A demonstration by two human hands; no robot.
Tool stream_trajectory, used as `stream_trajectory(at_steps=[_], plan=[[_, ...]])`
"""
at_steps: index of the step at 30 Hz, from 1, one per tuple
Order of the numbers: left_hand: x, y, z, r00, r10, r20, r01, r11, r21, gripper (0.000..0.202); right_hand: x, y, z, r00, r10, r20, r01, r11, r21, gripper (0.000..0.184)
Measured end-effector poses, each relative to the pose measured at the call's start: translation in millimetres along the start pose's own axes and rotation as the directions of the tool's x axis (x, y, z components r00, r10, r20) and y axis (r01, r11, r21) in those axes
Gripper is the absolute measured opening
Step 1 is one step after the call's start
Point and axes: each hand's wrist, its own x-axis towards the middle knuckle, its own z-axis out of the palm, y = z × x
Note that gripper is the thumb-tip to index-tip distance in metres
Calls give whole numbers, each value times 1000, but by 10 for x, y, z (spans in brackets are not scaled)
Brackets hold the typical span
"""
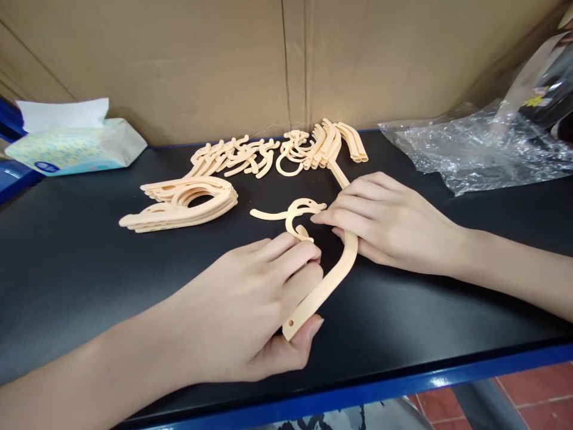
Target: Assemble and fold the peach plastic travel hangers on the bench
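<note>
A cream plastic hanger arm [332, 276], long and curved, lies between my hands with a small hole at its near end. My left hand [268, 286] is closed round that near end, thumb underneath. Farther up the piece, my right hand [380, 221] grips it from the right, its index fingertip beside loose hook pieces [290, 218]. These small curved pieces rest on the black table just beyond my left fingers, partly hidden by them. My right fingers hide the middle of the arm.
A stack of folded hanger pieces [188, 203] sits to the left. Farther back are a row of small hook pieces [237, 156] and a bunch of arms [324, 143]. A tissue pack [76, 146] stands at left, clear plastic bags [483, 146] at right, a cardboard wall [215, 65] behind.
</note>
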Motion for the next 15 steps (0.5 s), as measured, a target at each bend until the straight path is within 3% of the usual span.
stream_trajectory(at_steps=[15], plan=[[23,22,-32,1000,-1,-2,1,1000,1,23,-1,9,14,999,-1,33,-1,999,53,26]])
